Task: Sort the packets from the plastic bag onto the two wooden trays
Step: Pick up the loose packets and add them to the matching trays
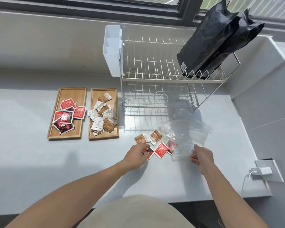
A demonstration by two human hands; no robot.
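bright daylight frm window | rack shadows | edges fisheye-bent | sharp

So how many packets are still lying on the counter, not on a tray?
5: two brown packets side by side, a red one under the left hand, a red one in the middle, another at the plastic bag edge. Others may hide inside the bag.

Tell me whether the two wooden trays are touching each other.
Apart. The head view shows a strip of grey counter running the full length between the left tray and the right tray.
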